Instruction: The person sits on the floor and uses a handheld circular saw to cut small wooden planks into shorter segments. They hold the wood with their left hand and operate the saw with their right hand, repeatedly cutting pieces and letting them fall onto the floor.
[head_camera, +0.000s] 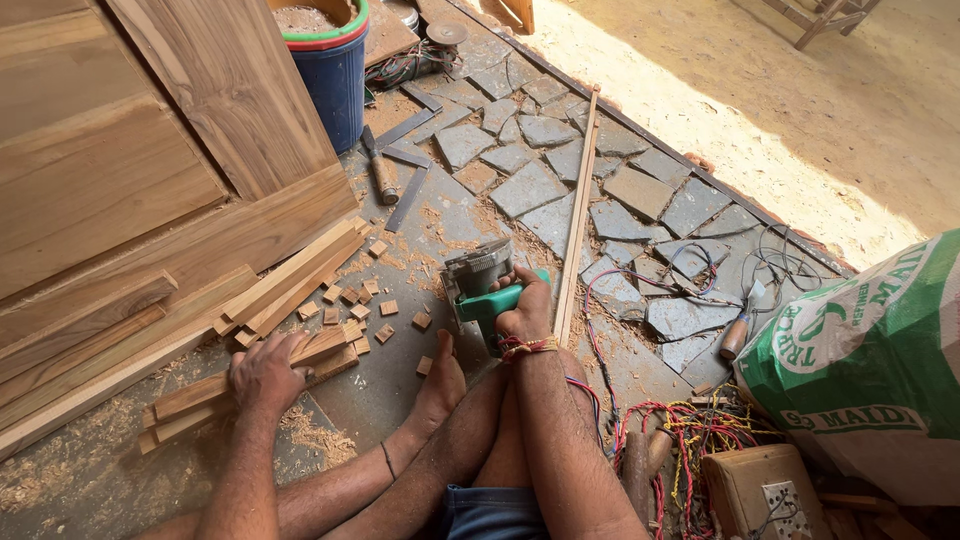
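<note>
right hand (527, 308) clamps green power tool (480, 290); left hand (265, 372) lies flat on wood strips (250, 385) beside small blocks (350, 310).

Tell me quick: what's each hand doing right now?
Left hand: open, pressed flat on the wooden strips.
Right hand: closed around the green power tool handle.

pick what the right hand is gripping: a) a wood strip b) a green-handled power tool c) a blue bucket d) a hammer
b: the right hand is closed around the handle of the green-handled power tool on the floor, while the left hand rests on wood strips.
</note>
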